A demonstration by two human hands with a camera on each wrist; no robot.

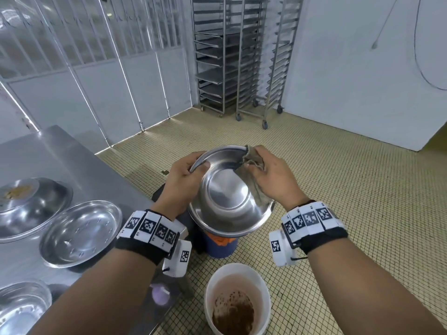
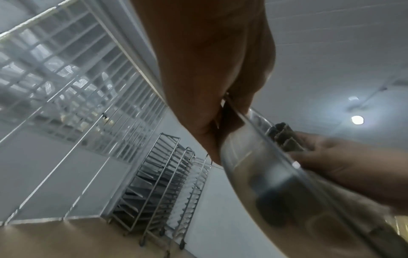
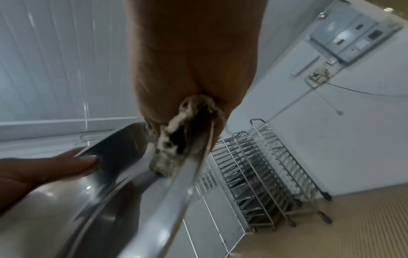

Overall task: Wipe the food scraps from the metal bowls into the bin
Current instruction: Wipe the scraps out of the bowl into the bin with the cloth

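While the left hand grips its far-left rim, the metal bowl hangs above the blue bin, tilted with its hollow facing near and up. Gripping a grey-brown cloth, the right hand presses it against the bowl's far-right rim.

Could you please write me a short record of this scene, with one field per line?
Left hand: grips the rim of the held bowl, thumb inside.
Right hand: holds a cloth against the bowl's far rim.
Held bowl: tilted, above a blue bin; no scraps visible inside.
Counter: to the person's left, carrying other metal bowls.
Dirty bowl: on the counter, brownish scraps in it.
White bucket: on the floor, brown residue inside.
Background: wheeled tray racks by the wall.
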